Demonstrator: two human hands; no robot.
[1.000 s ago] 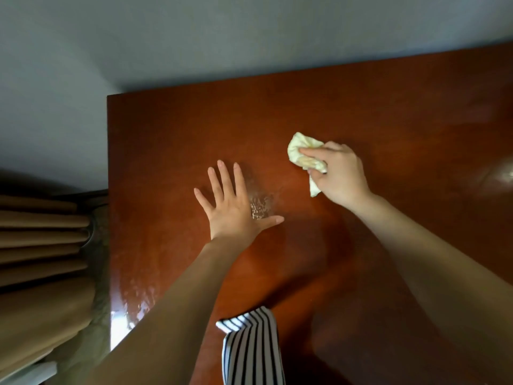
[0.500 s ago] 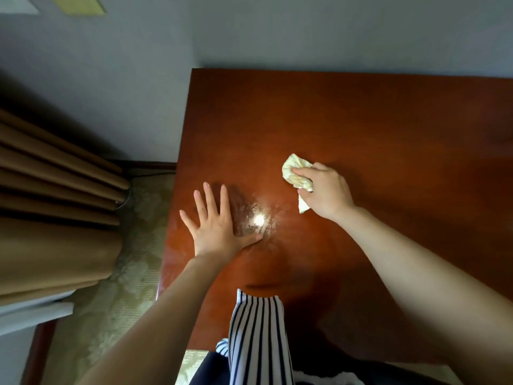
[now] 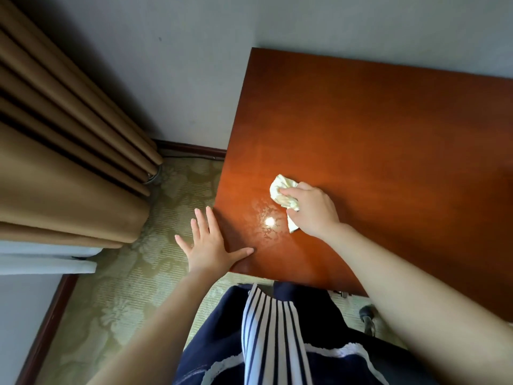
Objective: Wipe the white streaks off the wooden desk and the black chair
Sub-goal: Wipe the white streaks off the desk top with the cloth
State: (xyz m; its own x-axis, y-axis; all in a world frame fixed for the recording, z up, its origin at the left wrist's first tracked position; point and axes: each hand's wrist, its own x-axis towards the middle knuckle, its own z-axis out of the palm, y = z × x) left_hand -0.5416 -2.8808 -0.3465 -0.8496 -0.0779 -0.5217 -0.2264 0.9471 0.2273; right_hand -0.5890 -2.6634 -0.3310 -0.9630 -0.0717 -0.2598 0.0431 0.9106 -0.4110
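Observation:
The reddish-brown wooden desk (image 3: 374, 140) fills the right of the head view, its glossy top showing a wet, mottled smear (image 3: 266, 222) near the left front corner. My right hand (image 3: 312, 209) is shut on a crumpled pale yellow cloth (image 3: 283, 194) pressed to the desk just right of the smear. My left hand (image 3: 211, 243) lies flat with fingers spread at the desk's left front corner, thumb on the wood and fingers reaching past the edge. No black chair seat is visible.
Tan curtains (image 3: 69, 151) hang at the left, above patterned greenish carpet (image 3: 116, 301). A grey wall (image 3: 180, 65) runs behind the desk. A dark castor (image 3: 367, 319) shows under the desk's front edge. My striped and navy clothing (image 3: 266, 337) fills the lower middle.
The view has swung left and down, showing more carpet and curtain. My left hand has slid left to the desk's corner. My right hand with the cloth has moved left toward the smear.

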